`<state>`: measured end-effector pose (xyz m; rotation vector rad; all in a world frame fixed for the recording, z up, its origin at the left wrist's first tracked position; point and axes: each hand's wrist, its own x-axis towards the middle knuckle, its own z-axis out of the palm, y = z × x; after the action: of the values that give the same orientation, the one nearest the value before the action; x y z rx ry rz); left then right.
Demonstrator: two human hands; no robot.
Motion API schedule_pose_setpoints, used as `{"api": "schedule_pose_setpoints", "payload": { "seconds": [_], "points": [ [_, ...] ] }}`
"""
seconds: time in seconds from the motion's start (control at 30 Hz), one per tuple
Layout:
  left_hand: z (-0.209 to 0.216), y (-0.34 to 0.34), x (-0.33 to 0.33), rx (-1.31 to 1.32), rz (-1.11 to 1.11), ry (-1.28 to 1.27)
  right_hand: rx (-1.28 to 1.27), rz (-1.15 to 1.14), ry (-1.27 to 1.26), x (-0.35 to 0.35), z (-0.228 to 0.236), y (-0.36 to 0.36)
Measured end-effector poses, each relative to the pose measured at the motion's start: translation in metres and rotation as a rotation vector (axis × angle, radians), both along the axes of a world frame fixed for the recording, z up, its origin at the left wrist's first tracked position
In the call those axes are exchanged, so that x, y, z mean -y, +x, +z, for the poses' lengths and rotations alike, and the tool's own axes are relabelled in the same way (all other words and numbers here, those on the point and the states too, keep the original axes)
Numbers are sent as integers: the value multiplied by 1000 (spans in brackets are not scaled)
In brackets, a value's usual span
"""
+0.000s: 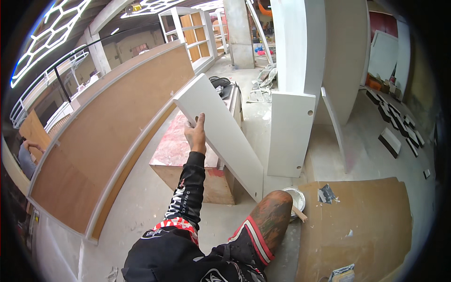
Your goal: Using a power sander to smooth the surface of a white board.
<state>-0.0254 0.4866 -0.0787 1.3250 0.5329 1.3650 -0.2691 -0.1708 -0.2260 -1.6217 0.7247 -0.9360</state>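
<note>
My left hand (196,135) grips the left edge of a long white board (225,136), thumb on its broad face and fingers going behind the edge. The board stands tilted, its upper end to the left and its lower end near the floor beside my knee. Under the hand is a wooden box (176,138) with a worn pinkish top. A second white board (290,136) with two round holes stands upright to the right. My right hand is out of view. By my knee a tub of white paste (297,199) is partly hidden, a wooden stick (299,215) at its rim.
A large brown panel with pale edging (117,122) stands along the left. Flat cardboard (357,225) covers the floor at right, with a flat tool (342,273) at its near edge. Several black-and-white pieces (390,141) lie far right. Another person (29,155) is at the far left.
</note>
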Motion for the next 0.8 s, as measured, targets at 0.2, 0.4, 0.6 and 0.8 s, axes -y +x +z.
{"api": "schedule_pose_setpoints", "payload": {
  "seconds": [0.2, 0.4, 0.6, 0.8],
  "points": [
    [-13, 25, -5, 17, 133, -3, -38, -14, 138, -43, 56, -5],
    [-14, 31, -2, -34, 239, 37, -58, -60, 193, -51, 72, -21],
    [-26, 33, -2, 78, 255, 26, -62, -92, 161, -46, 65, -33],
    [-22, 45, -13, 101, 265, 98, -175, -138, 128, -55, 66, -25]
  ]
}}
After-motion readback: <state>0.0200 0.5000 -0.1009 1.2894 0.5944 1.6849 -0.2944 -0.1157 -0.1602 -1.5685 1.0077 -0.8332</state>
